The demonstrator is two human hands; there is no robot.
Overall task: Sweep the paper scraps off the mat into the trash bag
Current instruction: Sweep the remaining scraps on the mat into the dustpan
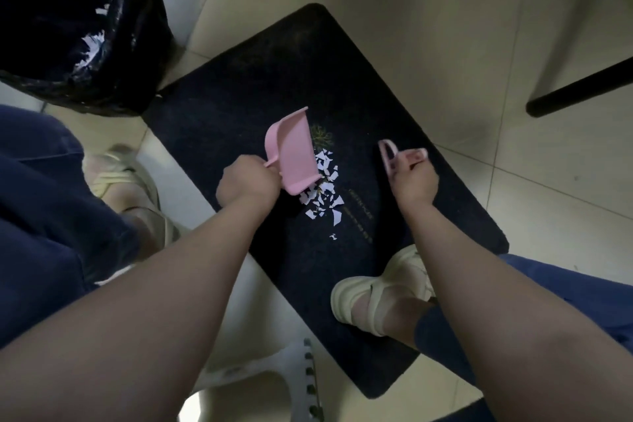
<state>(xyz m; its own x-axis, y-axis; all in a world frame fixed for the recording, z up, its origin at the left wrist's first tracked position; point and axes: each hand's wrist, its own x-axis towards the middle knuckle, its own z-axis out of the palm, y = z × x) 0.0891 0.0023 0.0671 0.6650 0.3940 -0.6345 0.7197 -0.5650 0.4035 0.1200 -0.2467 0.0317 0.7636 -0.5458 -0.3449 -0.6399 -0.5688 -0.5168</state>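
Pink dustpan [291, 154] gripped in left hand [247, 181], lip at scraps [324, 189]; right hand [416, 181] grips prob. a brush [388, 155]. Next: sweep scraps in.

- The left forearm [154, 301] and the right forearm [479, 301] are bare right to the edge of the view.
- The left trouser leg [44, 216] is dark navy, a loose denim-like cloth with stitched seams and soft folds.
- The right trouser leg [582, 295] is the same cloth and looks a brighter blue where light falls on it.
- The left sandal [102, 178] is cream, with broad crossed straps.
- The right sandal [380, 288] matches it, with a thick, rounded, chunky sole and wide straps over the instep and round the ankle.
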